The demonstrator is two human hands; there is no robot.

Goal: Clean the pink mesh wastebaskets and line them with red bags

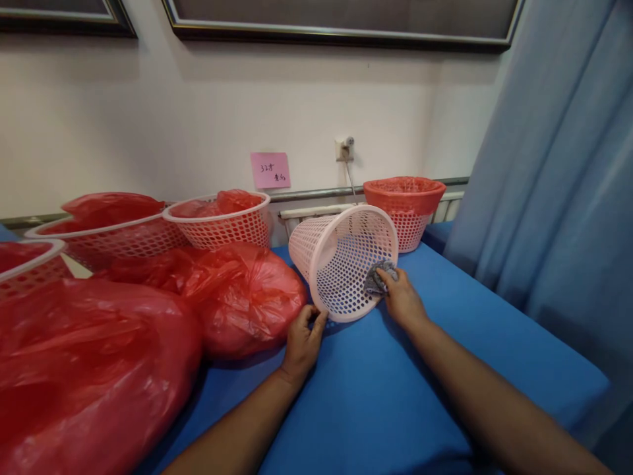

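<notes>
One basket (341,267) mid-frame: our left hand (302,340) pinched its rim (352,318), our right hand (404,300) held grey cloth (376,280) against it. Likely wiping; next stroke called for steady rim.

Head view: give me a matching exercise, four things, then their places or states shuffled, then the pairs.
1. Left hand
2. Right hand
3. Tipped basket
4. Pink note

A. holding a gray cloth
B. on the wall
C. thumb at the basket's rim, beside a red bag
D. lying sideways on a blue surface

Pairs: 1-C, 2-A, 3-D, 4-B
</notes>
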